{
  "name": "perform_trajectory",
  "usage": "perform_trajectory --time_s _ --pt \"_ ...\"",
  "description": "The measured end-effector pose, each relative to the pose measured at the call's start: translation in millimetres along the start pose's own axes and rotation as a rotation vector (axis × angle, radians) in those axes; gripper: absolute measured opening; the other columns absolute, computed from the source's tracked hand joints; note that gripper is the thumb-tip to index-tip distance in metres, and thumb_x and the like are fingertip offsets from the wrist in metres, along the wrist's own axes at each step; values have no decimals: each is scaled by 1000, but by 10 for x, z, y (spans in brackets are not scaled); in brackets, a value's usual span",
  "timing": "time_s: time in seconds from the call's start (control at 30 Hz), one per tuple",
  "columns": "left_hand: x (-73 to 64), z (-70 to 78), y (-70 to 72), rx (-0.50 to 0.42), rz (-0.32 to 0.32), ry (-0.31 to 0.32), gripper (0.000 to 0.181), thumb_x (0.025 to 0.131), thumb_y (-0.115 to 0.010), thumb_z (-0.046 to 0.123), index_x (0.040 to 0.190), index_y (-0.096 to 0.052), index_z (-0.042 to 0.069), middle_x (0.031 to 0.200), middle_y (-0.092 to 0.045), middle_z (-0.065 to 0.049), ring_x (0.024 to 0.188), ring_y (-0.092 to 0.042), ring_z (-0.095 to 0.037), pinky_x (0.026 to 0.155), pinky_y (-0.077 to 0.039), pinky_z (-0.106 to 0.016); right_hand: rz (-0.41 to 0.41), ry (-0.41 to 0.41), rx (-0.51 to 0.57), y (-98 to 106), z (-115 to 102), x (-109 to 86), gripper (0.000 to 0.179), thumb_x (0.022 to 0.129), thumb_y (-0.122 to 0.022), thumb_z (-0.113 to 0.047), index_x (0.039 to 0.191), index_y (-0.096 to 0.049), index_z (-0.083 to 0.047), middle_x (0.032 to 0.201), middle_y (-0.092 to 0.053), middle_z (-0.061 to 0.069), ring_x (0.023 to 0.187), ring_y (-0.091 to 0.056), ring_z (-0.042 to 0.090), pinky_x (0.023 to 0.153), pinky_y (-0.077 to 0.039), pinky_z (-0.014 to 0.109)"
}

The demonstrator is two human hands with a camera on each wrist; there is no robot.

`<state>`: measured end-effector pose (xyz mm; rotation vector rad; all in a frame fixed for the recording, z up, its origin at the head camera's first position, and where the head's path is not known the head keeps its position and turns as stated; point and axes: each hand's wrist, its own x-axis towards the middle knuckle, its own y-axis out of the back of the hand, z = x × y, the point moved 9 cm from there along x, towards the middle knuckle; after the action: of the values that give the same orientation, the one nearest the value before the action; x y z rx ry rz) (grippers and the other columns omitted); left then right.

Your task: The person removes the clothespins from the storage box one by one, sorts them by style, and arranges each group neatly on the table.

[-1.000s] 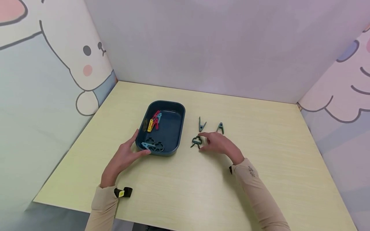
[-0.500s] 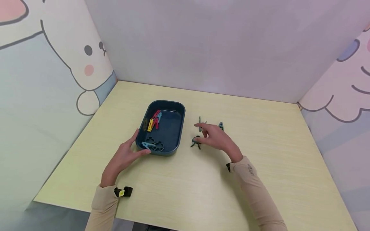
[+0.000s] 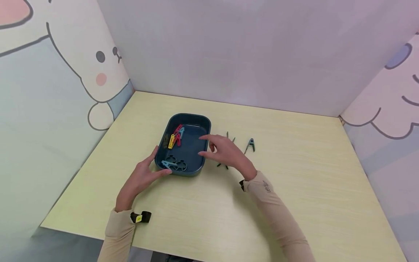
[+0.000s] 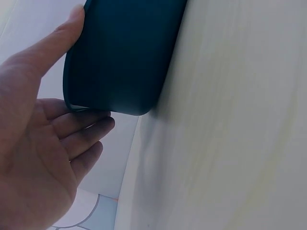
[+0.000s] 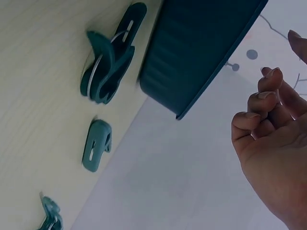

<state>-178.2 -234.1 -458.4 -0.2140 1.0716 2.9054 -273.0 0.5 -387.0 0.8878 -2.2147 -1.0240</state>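
Observation:
My left hand (image 3: 140, 178) holds the near-left corner of a dark blue rectangular tray (image 3: 191, 151), thumb on its near side and fingers along its left side. My right hand (image 3: 224, 150) hangs over the tray's right rim with thumb and index finger apart and nothing between them. Inside lie red, blue, yellow (image 3: 171, 141) and dark clothespins, plus a light blue clothespin (image 3: 168, 164) beside two dark round-jawed clips (image 3: 181, 166). On the table, a green round-jawed clip (image 5: 108, 62) is mostly hidden in the head view behind my right hand.
Two more green clothespins lie right of the tray on the pale wooden table (image 3: 294, 174): one (image 3: 250, 143) off to the right, the other (image 3: 227, 134) partly behind my right hand. A plain wall (image 3: 235, 54) rises at the back, with cartoon-printed walls on both sides.
My right hand has left the round-jawed clip on the table and moved left, over the tray's right rim. The left hand and tray have stayed in place.

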Motion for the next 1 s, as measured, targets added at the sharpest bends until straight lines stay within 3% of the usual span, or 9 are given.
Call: perform_trajectory --time_s 0.2,0.43,0.5,0.6,0.73,1.0 --pt "-9 1 -8 -3 2 -4 109 91 -77 52 167 -9 12 165 -21 -30 150 -22 -52 114 -29 -67 -121 35 -52 -236 -159 122 54 97 -76 -35 139 -63 -4 76 -53 -4 70 -49 13 63 -41 29" --pt "-16 4 -19 -10 -3 -9 109 92 -77 51 167 -9 11 165 -21 -30 150 -22 -52 114 -30 -67 -195 109 -199 -470 -269 252 54 96 -75 -40 138 -65 -7 72 -53 -6 70 -51 12 70 -43 31" --pt "-16 5 -22 -9 -6 -8 109 92 -77 51 167 -9 11 165 -21 -30 150 -22 -52 114 -30 -67 -221 112 -237 -528 -281 276 54 96 -75 -42 138 -66 -9 76 -58 -3 73 -54 15 73 -45 34" --pt "-17 6 -20 -6 -5 -6 109 92 -77 51 167 -9 11 165 -21 -30 149 -23 -52 114 -30 -67 -251 106 -291 -606 -283 303 53 95 -76 -44 137 -67 -12 98 -71 3 92 -63 20 86 -48 41" --pt "-17 10 -19 -6 -4 -6 108 92 -76 51 167 -9 12 165 -21 -31 149 -23 -52 113 -30 -67 -272 99 -342 -685 -266 333 53 94 -77 -46 135 -70 -14 126 -71 6 114 -64 24 96 -47 45" --pt "-22 20 -8 -5 2 -5 108 92 -77 51 167 -10 10 164 -22 -31 149 -24 -52 113 -31 -67 -335 54 -368 -779 -238 373 52 91 -79 -48 132 -73 -16 121 -73 2 108 -67 17 94 -48 41"
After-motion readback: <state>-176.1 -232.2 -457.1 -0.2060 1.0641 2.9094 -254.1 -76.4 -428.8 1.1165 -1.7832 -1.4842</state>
